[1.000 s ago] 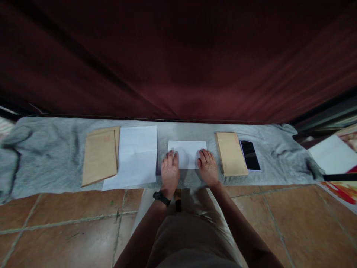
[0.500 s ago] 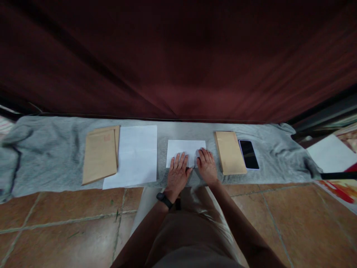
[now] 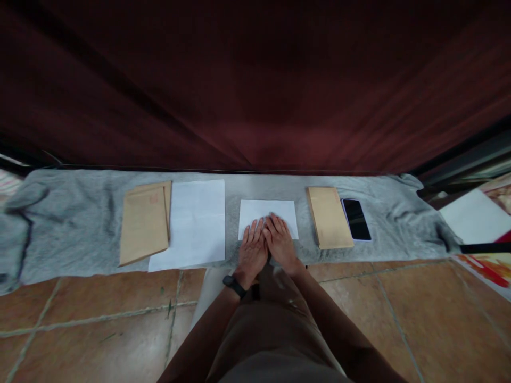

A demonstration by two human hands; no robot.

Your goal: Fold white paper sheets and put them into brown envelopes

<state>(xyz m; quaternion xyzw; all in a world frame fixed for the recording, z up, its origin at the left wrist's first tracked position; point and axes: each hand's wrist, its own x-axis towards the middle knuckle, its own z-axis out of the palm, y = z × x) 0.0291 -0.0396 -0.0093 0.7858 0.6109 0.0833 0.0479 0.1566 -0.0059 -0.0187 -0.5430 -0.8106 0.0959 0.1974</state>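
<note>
A small white sheet of paper (image 3: 267, 206), which looks folded, lies crosswise on the grey cloth in front of me. My left hand (image 3: 253, 249) rests flat on its lower left part, fingers stretched out. Right beside it, touching it, my right hand (image 3: 281, 242) lies flat on the lower middle of the paper, also with fingers extended. Neither hand grips anything. To the left are larger white sheets (image 3: 197, 223), partly under brown envelopes (image 3: 143, 226). On the right lies a stack of brown envelopes (image 3: 331, 218).
A phone (image 3: 356, 219) with a purple edge lies against the right envelopes. The grey cloth (image 3: 399, 223) covers a narrow bench, rumpled at both ends. A dark red curtain (image 3: 255, 106) hangs behind it. White paper (image 3: 475, 215) lies at far right. Tiled floor (image 3: 99, 340) shows below.
My right hand has slid left across the paper, from its right end to beside my left hand. The left hand has stayed nearly in place.
</note>
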